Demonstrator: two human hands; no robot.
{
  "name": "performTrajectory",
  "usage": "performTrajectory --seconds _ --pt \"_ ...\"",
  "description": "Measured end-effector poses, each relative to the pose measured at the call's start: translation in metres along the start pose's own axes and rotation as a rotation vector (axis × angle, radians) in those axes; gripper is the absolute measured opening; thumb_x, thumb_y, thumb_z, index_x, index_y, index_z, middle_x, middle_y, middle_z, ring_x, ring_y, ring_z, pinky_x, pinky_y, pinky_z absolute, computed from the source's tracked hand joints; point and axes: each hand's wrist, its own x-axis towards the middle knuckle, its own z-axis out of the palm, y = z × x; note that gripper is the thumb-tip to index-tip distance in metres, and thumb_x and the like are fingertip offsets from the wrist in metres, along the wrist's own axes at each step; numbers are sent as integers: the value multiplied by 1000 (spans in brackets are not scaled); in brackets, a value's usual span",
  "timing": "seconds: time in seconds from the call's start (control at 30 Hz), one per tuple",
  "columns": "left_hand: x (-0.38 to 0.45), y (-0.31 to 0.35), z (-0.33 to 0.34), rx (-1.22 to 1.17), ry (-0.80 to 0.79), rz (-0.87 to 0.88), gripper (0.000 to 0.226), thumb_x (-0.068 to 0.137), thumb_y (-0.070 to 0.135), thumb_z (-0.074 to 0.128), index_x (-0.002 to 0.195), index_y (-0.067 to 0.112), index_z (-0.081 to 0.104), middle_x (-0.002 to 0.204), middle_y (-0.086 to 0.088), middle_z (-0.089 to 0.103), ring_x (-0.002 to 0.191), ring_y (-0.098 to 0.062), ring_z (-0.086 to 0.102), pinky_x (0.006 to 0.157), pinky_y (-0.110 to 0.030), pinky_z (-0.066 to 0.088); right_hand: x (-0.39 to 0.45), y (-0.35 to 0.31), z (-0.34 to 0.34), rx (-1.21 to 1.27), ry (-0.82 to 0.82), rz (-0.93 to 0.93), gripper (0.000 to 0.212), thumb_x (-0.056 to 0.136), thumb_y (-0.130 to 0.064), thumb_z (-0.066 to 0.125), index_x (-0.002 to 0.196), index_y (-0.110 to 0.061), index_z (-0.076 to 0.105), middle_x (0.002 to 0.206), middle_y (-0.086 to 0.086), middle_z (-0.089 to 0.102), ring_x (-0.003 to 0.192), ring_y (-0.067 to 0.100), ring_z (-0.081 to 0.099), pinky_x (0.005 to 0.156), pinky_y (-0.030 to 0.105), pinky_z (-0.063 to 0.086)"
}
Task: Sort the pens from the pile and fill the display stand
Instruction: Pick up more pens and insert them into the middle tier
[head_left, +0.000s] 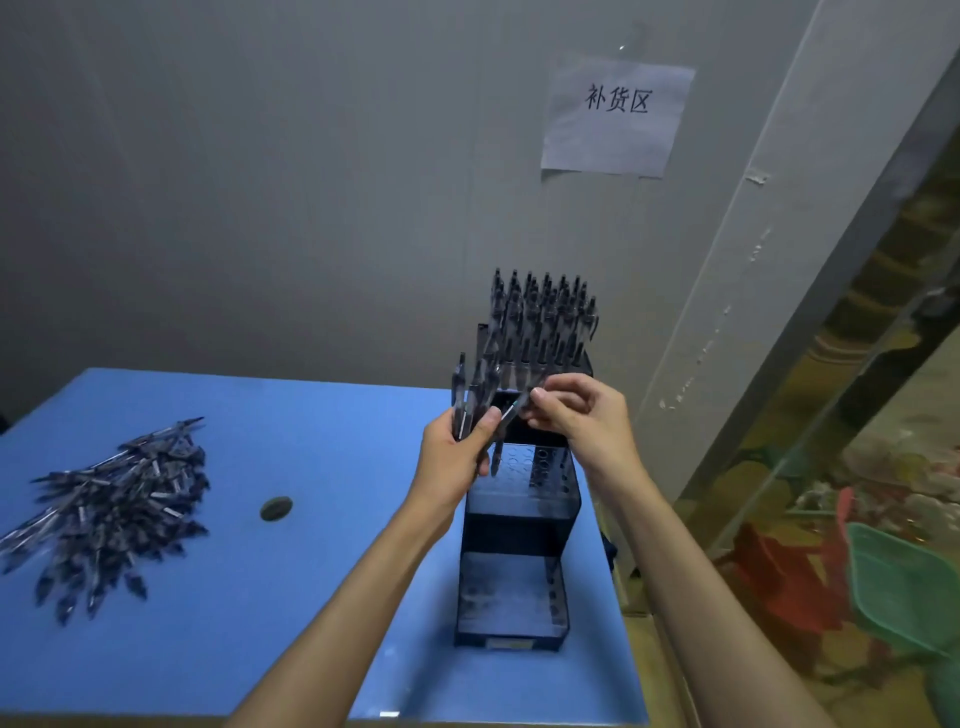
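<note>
Black pen (511, 413) pinched between right fingers (543, 397), left hand (457, 447) gripping bundle (467, 400)

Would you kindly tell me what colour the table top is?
Bright blue table top, clearest in the head view.

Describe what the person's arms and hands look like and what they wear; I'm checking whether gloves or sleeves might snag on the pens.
Both forearms are bare as far as the frame shows: no sleeves or cuffs in view. The left hand and the right hand wear no gloves, and I can make out no rings, watch, wristband or markings. Nails look short, though the image is too soft to be sure.
</note>
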Motion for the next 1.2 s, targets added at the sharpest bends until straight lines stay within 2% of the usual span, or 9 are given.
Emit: performTrajectory --seconds 0.1,0.2,0.27,0.33,0.4,0.5,0.7,0.9,1.2 --pt "-3 0 3 43 47 -14 28 99 31 64 83 10 58 57 5 50 47 -13 42 44 -22 35 4 -4 -6 58 40 -9 15 87 2 71 101 6 67 82 17 74 76 26 74 71 28 61" --pt "-1 -4 -7 100 152 -26 40 99 35 64 93 -4 57 70 -8 47 56 -20 38 48 -24 34 10 -9 -16 20 128 -49 13 88 -1 72 101 1 69 85 14 74 78 21 74 74 28 61" --pt "0 -8 -17 137 203 -37 40 98 37 65 95 -2 58 76 -9 48 62 -20 35 53 -28 32 15 -6 -22 -161 167 -152 11 88 -6 73 99 -9 72 84 5 75 78 14 74 77 27 61" --pt "-1 -10 -25 145 222 -47 35 98 38 65 91 4 59 75 -6 48 59 -18 34 52 -28 30 18 -2 -24 -377 169 -261 13 89 -13 74 101 -15 74 84 -4 74 78 7 72 79 22 59" --pt "-4 -11 -31 137 235 -45 31 99 38 63 95 7 63 72 0 52 55 -14 35 49 -26 30 19 1 -22 -496 147 -317 17 89 -16 74 105 -14 75 86 -9 73 80 2 70 79 13 55" --pt "-9 -11 -35 109 232 -15 25 102 36 57 107 14 68 73 6 54 54 -10 37 48 -23 31 21 6 -14 -562 120 -353 19 89 -16 75 108 -12 75 89 -7 72 83 0 68 79 6 50" --pt "-11 -8 -39 60 231 47 19 106 31 52 109 23 69 73 7 56 53 -8 36 46 -21 30 21 20 -6 -629 93 -364 20 89 -15 74 108 -10 75 92 -2 75 84 6 69 86 19 55" --pt "-13 -2 -37 67 225 93 16 106 33 51 109 25 65 75 5 61 55 -9 38 47 -21 32 20 33 -1 -670 76 -349 19 90 -17 73 108 -10 75 93 0 76 84 7 69 86 22 57" --pt "-15 -2 -30 45 217 64 19 106 32 51 107 22 68 76 3 60 53 -9 38 44 -20 32 23 33 -1 -722 36 -317 16 89 -17 74 103 -10 77 91 1 77 83 10 71 86 25 57"
